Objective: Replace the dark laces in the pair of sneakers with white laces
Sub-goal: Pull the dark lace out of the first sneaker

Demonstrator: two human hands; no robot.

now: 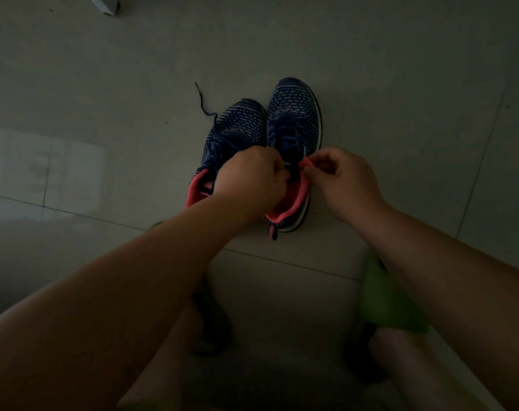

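Both sneakers stand side by side at frame centre on the floor. My left hand and right hand pinch closed at the collar of the right-side sneaker; its dark laces lie just above my grip. The left-side sneaker sits beside it.

I can read no words, brand marks or numbers anywhere: the two sneakers at the centre of the frame show only a woven pattern, and the light is too dim.
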